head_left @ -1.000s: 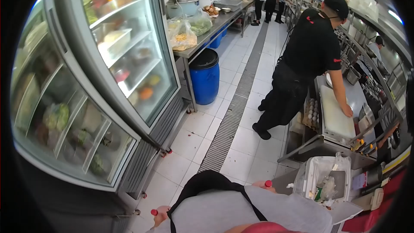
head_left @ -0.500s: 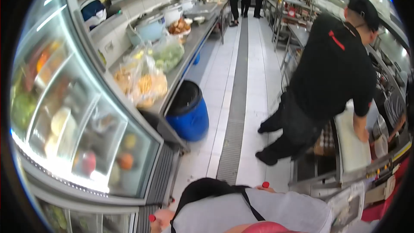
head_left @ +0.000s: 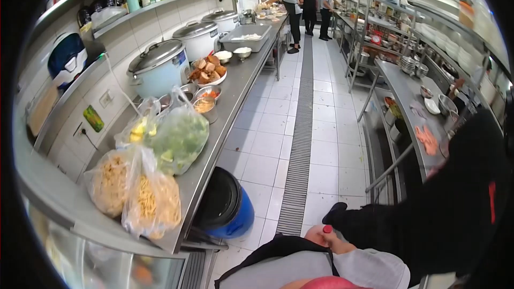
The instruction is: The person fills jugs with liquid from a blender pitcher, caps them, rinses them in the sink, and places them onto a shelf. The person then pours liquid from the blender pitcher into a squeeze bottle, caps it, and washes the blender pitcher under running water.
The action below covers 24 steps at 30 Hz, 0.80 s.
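My right hand [head_left: 342, 244] is low in the view, just in front of my grey shirt and black apron. Its fingers are curled, and a small red round tip [head_left: 327, 229] shows at them. What that tip belongs to is hidden. My left hand does not show. Nearest to my right hand are the grooved floor drain [head_left: 297, 182] and the dark shoe [head_left: 335, 213] of a co-worker in black.
On the left, a steel counter [head_left: 241, 88] bears bagged noodles [head_left: 152, 203], bagged greens [head_left: 179, 136] and a rice cooker [head_left: 160, 69]. A blue barrel [head_left: 241, 217] stands beneath. The black-clad co-worker [head_left: 450, 214] is close at right; several people [head_left: 309, 2] stand far ahead.
My view has moved forward and tilted up, bringing more of the counter in. The co-worker in black now appears nearer, at lower right. My left hand has left the view.
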Each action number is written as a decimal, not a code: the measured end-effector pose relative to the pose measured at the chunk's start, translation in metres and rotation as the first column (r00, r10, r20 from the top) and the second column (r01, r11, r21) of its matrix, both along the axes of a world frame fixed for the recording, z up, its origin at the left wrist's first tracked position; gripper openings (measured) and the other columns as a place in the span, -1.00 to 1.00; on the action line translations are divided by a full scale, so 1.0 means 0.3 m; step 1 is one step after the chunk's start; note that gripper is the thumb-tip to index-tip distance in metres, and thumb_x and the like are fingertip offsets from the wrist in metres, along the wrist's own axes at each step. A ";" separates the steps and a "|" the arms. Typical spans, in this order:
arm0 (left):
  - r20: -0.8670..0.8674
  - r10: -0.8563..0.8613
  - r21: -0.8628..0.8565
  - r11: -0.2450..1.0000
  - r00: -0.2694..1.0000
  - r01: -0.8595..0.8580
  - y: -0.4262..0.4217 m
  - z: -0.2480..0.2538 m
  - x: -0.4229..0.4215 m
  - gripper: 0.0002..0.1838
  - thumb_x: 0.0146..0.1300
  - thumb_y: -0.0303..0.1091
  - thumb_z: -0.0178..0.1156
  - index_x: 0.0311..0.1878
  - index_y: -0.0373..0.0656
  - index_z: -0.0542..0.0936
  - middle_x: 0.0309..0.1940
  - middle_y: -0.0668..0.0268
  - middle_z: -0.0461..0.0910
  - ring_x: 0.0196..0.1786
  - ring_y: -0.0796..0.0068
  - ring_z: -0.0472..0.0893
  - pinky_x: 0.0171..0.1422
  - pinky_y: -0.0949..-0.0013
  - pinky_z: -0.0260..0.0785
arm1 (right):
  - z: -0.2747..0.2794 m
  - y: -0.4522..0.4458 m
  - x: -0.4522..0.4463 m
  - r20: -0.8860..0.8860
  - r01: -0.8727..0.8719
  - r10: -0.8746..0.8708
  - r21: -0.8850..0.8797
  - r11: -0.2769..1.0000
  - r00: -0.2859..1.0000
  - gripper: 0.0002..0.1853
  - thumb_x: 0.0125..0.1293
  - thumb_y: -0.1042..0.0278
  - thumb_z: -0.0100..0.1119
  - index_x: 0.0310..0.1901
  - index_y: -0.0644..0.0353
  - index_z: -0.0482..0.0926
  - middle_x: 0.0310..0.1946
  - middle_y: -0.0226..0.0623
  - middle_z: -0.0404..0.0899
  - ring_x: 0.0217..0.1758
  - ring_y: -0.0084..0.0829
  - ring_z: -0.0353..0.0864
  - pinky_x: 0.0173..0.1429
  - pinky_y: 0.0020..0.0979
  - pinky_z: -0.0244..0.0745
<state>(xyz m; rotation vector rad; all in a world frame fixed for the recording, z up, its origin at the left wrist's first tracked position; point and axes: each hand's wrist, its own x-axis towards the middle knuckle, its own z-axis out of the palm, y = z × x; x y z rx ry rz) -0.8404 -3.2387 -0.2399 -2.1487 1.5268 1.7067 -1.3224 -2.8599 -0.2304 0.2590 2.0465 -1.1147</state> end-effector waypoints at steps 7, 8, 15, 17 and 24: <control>-0.063 -0.166 -0.084 0.983 0.984 0.160 -0.433 0.072 -0.740 -0.66 -0.14 -0.28 0.24 -0.25 -0.21 0.50 -0.50 0.31 0.48 -0.43 0.49 0.48 -0.38 0.38 0.31 | -0.063 -0.261 -0.633 -0.030 -0.057 0.058 0.034 0.998 0.998 -0.48 -0.26 0.20 0.44 -0.20 0.16 0.48 -0.40 -0.35 0.50 -0.44 -0.46 0.47 -0.47 -0.43 0.39; -0.072 -0.186 -0.095 0.979 0.980 0.179 -0.490 0.075 -0.850 -0.66 -0.14 -0.28 0.24 -0.25 -0.21 0.50 -0.50 0.31 0.48 -0.43 0.49 0.48 -0.38 0.38 0.31 | -0.049 -0.314 -0.734 -0.027 -0.064 0.063 -0.013 0.998 0.998 -0.48 -0.26 0.20 0.44 -0.20 0.16 0.47 -0.40 -0.35 0.50 -0.45 -0.46 0.47 -0.49 -0.43 0.39; -0.052 -0.235 -0.094 0.969 0.971 0.229 -0.773 0.092 -1.587 -0.65 -0.14 -0.28 0.24 -0.24 -0.22 0.50 -0.50 0.31 0.49 -0.42 0.49 0.48 -0.37 0.38 0.31 | -0.111 -0.553 -1.347 -0.003 0.004 -0.004 0.073 0.997 1.000 -0.47 -0.27 0.16 0.45 -0.20 0.16 0.49 -0.44 -0.32 0.51 -0.48 -0.45 0.47 -0.49 -0.42 0.39; -0.020 -0.231 -0.069 0.971 0.973 0.229 -0.830 0.105 -1.766 -0.65 -0.14 -0.28 0.24 -0.24 -0.22 0.50 -0.50 0.31 0.49 -0.42 0.49 0.48 -0.37 0.38 0.32 | -0.121 -0.606 -1.520 0.006 0.025 -0.025 0.058 0.998 1.000 -0.47 -0.27 0.15 0.45 -0.21 0.16 0.50 -0.45 -0.32 0.51 -0.48 -0.45 0.47 -0.47 -0.41 0.39; 0.020 -0.232 -0.020 0.972 0.972 0.233 -1.021 0.082 -2.304 -0.64 -0.14 -0.27 0.25 -0.24 -0.22 0.50 -0.50 0.30 0.49 -0.42 0.49 0.48 -0.37 0.37 0.32 | -0.122 -0.814 -2.130 -0.023 0.040 -0.039 0.039 0.998 0.999 -0.49 -0.28 0.13 0.45 -0.23 0.15 0.53 -0.47 -0.33 0.52 -0.48 -0.45 0.47 -0.40 -0.39 0.41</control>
